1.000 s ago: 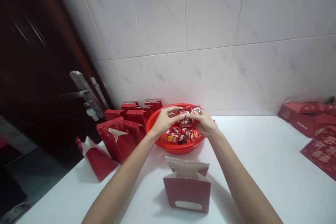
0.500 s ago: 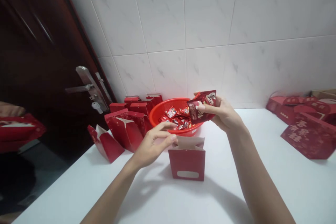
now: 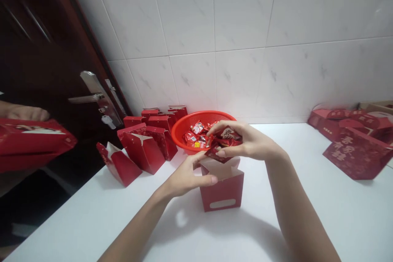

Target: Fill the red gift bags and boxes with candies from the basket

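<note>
A red paper gift box (image 3: pixel 225 190) stands upright on the white table, its top flaps apart and a pale window low on its front. My left hand (image 3: pixel 187 178) grips the box's left upper edge, thumb on the front and fingers behind. Just over the opening, my right hand (image 3: pixel 253 141) is closed around dark red snack packets (image 3: pixel 229 137) with pale lettering. How many packets it holds I cannot tell. Behind the box sits a red plastic basket (image 3: pixel 181 137) with several small wrapped sweets (image 3: pixel 198 129) inside, partly covered by my hands.
Several red boxes (image 3: pixel 145 153) stand at the left of the white table (image 3: pixel 101 217). More red boxes (image 3: pixel 357 153) lie at the right. Another person's hand (image 3: pixel 27 112) holds a red box (image 3: pixel 33 143) at the far left, before a dark door with a metal handle (image 3: pixel 100 98).
My right hand has come down and left, bringing the packets over the box opening. My left hand has taken hold of the box rim. The other person's red box has moved further into view.
</note>
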{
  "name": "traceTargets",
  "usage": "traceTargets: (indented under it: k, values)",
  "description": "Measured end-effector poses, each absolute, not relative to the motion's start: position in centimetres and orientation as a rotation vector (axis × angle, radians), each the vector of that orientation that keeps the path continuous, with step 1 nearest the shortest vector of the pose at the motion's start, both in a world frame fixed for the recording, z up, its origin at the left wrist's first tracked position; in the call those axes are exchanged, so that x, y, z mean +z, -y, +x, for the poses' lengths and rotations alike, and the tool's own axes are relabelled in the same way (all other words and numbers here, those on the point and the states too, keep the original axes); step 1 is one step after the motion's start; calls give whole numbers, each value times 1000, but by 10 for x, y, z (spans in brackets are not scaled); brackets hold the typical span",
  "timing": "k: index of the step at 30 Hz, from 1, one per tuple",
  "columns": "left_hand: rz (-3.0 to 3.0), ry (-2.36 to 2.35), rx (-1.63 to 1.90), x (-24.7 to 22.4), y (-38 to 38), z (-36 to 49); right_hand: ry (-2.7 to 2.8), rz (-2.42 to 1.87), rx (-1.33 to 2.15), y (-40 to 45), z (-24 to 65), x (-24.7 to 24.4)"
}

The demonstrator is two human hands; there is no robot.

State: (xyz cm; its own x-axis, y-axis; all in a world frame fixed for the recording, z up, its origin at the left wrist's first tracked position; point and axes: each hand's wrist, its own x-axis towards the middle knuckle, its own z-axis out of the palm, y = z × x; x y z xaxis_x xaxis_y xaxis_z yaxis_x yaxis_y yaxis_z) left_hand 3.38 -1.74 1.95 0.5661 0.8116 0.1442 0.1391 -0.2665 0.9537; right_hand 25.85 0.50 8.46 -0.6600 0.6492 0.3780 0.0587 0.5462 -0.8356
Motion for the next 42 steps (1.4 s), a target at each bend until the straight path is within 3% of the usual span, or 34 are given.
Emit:
traceTargets:
  k: [5,16,23,42]
  values:
    - [1739,-852,699,22,16,30,2473,-653,901,0,257,89]
    - [1771,-784,664,25,18,30,2614,-769,709,3,253,89]
    - [1768,-839,639,24,19,32,2571,-686,867,12,253,92]
    - [1769,-824,645,21,16,31,2683,-857,791,10,238,85]
